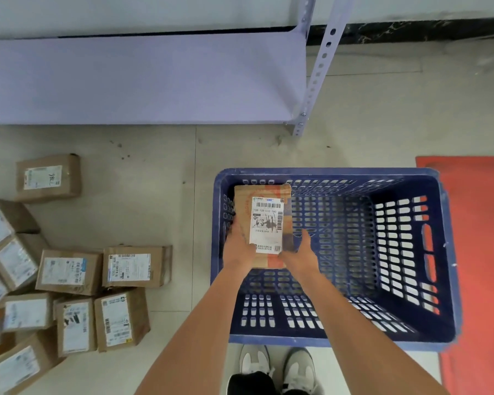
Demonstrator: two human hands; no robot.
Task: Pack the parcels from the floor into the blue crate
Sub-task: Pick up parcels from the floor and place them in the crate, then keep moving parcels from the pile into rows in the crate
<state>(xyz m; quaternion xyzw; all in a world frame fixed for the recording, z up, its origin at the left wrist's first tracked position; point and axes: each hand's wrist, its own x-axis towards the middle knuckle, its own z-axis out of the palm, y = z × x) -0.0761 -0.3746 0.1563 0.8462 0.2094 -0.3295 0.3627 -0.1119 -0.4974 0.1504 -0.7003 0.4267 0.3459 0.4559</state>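
Note:
A brown cardboard parcel [264, 223] with a white shipping label sits inside the blue crate [445, 252], against its left wall. My left hand [238, 246] grips the parcel's left edge. My right hand [301, 253] holds its near right corner, fingers spread along the side. The rest of the crate's slotted bottom is bare. Several more brown parcels [69, 270] lie in a loose heap on the floor to the left, with one parcel [47, 178] apart from them further back.
A lilac metal shelf [143, 78] with a perforated upright [317, 72] stands beyond the crate. A red mat [476, 252] lies right of the crate. My two shoes [277, 366] are at the crate's near edge. Tiled floor lies between heap and crate.

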